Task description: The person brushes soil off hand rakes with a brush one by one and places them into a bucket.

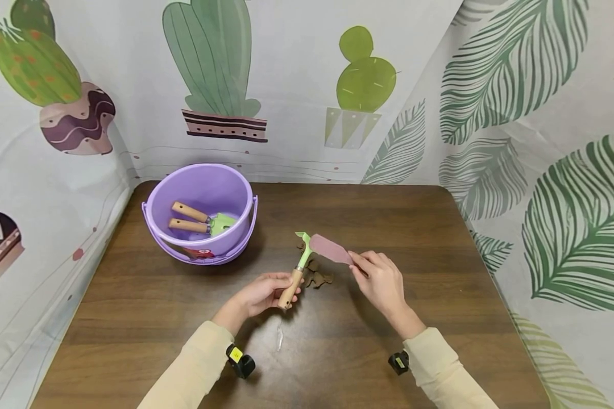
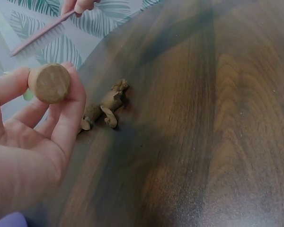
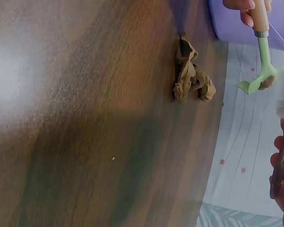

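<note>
My left hand (image 1: 263,292) grips the wooden handle of a small garden hand rake (image 1: 291,288), whose bent green head points away from me. In the right wrist view a brown lump (image 3: 266,82) clings to that head. My right hand (image 1: 381,281) pinches a pink brush (image 1: 330,249) by its handle end. The brush's pale bristles (image 3: 281,98) face the rake head; whether they touch it I cannot tell. Both tools are held above the table. Below them lie crumpled brown clay-like pieces (image 1: 318,279), also plain in the left wrist view.
A purple bucket (image 1: 230,250) stands at the table's back left, its handle lowered toward me. Inside lie two green tools with wooden handles (image 1: 189,225). A small clear strip or glare (image 1: 279,337) shows on the brown table (image 1: 389,216). Cactus-and-leaf-print cloth (image 1: 297,85) hangs behind.
</note>
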`<state>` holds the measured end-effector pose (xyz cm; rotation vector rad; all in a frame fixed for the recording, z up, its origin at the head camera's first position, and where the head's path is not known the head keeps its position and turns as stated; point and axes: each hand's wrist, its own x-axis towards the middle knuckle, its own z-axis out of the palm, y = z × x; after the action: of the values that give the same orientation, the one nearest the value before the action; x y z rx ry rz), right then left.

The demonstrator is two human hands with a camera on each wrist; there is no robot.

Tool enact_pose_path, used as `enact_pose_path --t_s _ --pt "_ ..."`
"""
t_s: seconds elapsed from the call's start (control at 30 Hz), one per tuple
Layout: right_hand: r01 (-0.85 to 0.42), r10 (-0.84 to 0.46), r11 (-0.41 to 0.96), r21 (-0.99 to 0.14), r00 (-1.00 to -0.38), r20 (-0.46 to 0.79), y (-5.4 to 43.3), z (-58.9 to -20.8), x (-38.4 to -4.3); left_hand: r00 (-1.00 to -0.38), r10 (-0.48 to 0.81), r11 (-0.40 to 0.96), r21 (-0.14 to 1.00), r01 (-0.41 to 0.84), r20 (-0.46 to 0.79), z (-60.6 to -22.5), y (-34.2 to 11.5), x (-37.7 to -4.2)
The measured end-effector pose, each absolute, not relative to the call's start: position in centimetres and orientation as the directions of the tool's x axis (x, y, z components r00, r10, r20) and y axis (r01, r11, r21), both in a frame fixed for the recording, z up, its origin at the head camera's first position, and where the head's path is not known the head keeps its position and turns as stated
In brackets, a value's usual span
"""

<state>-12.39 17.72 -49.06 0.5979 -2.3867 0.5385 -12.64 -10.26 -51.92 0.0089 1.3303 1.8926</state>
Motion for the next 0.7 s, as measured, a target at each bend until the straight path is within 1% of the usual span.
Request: enact_pose_path --t_s 0.3,0.7 --pt "-0.575 -0.305 0.781 -0.244 -0.692 0.654 16.9 -49.3 -12.6 -0.643 0.673 -0.138 0.792 -0.595 -0.366 -52.1 -10.5 -12.5" --pt "-0.556 -0.303 0.796 -0.241 -0.71 0.636 18.1 -49.4 -12.7 -0.625 0.703 -0.152 0.786 -0.599 -0.34 -51.8 -11.0 -12.4"
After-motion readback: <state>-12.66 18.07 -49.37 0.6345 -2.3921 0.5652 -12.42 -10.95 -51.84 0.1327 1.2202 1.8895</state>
